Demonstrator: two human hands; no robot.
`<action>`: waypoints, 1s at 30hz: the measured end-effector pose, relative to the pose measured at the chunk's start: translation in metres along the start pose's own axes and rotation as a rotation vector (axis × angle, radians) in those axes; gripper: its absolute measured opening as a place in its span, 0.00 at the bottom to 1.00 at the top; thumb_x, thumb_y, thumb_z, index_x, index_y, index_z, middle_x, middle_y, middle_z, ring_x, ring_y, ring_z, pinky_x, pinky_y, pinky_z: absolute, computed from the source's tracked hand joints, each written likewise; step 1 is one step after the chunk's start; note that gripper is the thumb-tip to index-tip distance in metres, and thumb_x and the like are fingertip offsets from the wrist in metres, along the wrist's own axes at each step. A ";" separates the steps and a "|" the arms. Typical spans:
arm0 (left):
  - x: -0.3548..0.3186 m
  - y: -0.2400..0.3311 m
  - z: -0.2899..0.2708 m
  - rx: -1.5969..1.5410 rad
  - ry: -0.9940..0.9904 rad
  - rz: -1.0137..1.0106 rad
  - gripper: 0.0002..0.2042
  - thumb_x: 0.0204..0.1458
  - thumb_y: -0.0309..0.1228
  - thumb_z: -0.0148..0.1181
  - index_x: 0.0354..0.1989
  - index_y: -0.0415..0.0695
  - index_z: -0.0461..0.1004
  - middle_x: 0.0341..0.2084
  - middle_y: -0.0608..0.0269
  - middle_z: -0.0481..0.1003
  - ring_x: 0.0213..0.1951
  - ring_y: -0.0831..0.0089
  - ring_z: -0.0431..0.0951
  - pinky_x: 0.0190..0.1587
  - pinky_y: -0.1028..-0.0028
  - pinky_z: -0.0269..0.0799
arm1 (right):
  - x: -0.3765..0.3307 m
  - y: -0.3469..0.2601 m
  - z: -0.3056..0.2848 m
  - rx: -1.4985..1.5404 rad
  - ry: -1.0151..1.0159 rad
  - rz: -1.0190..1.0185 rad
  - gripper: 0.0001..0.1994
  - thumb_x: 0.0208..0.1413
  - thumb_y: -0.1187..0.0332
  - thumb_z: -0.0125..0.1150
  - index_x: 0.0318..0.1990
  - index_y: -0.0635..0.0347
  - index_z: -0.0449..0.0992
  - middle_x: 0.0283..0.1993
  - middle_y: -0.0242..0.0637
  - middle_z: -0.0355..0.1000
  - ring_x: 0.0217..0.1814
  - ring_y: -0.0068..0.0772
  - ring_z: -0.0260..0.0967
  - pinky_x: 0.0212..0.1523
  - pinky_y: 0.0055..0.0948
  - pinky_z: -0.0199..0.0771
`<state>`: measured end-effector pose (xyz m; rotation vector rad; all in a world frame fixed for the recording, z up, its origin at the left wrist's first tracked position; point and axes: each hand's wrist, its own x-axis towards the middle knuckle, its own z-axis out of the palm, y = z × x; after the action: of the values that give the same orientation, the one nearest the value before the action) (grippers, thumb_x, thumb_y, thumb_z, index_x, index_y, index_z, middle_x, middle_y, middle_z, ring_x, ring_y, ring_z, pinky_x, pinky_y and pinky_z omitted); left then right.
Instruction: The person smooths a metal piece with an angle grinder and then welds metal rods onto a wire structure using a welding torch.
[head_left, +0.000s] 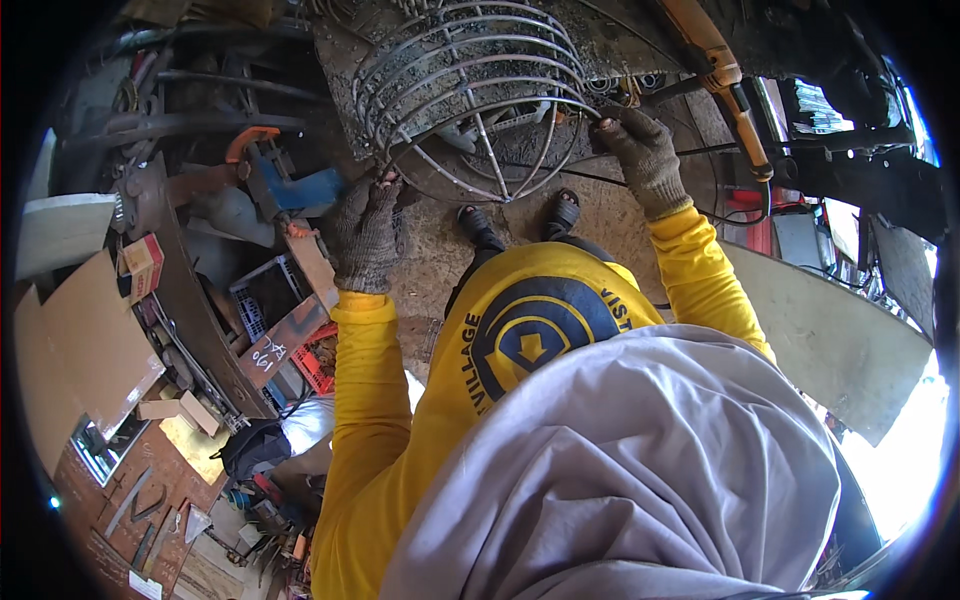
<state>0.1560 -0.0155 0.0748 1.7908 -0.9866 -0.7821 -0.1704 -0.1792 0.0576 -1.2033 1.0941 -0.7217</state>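
A round cage of bent metal rods (470, 97), with several curved hoops joined by crossbars, rests tilted at the edge of a dark, grimy metal worktop (345, 75). My left hand (368, 228), in a grey-brown knit glove with bare fingertips, is closed on the near left end of its rim hoop. On the other side, my right hand (640, 155), gloved the same way, pinches the rim's right end. The cage's open side faces me, and its lowest hoop hangs over the floor in front of my feet.
An orange corded power tool (735, 95) lies to the right of the cage. At left stand a blue vise (305, 190) and a red crate (318, 358). Cardboard sheets (85, 350) lean further left. A large pale panel (820, 325) is at right.
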 end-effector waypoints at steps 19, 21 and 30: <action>0.001 -0.009 0.000 -0.094 0.007 -0.003 0.13 0.57 0.24 0.61 0.49 0.36 0.76 0.42 0.62 0.79 0.46 0.73 0.77 0.54 0.74 0.70 | -0.002 0.000 0.001 -0.029 -0.012 -0.031 0.12 0.63 0.67 0.59 0.47 0.66 0.77 0.33 0.32 0.75 0.36 0.22 0.71 0.41 0.24 0.73; 0.001 -0.008 0.000 -0.121 0.007 -0.024 0.13 0.57 0.25 0.61 0.50 0.36 0.76 0.42 0.61 0.79 0.46 0.73 0.77 0.54 0.74 0.70 | -0.002 0.000 0.000 -0.050 -0.009 -0.031 0.11 0.63 0.68 0.59 0.47 0.66 0.77 0.34 0.32 0.75 0.36 0.22 0.71 0.41 0.24 0.72; 0.000 -0.012 0.000 -0.106 -0.013 -0.021 0.12 0.60 0.26 0.58 0.51 0.36 0.75 0.45 0.58 0.79 0.48 0.73 0.78 0.54 0.74 0.71 | -0.003 0.000 0.001 -0.005 -0.011 -0.033 0.10 0.63 0.69 0.58 0.47 0.66 0.78 0.34 0.32 0.75 0.37 0.22 0.71 0.42 0.24 0.72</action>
<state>0.1598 -0.0125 0.0642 1.7091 -0.9197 -0.8446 -0.1704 -0.1758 0.0589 -1.2310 1.0696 -0.7376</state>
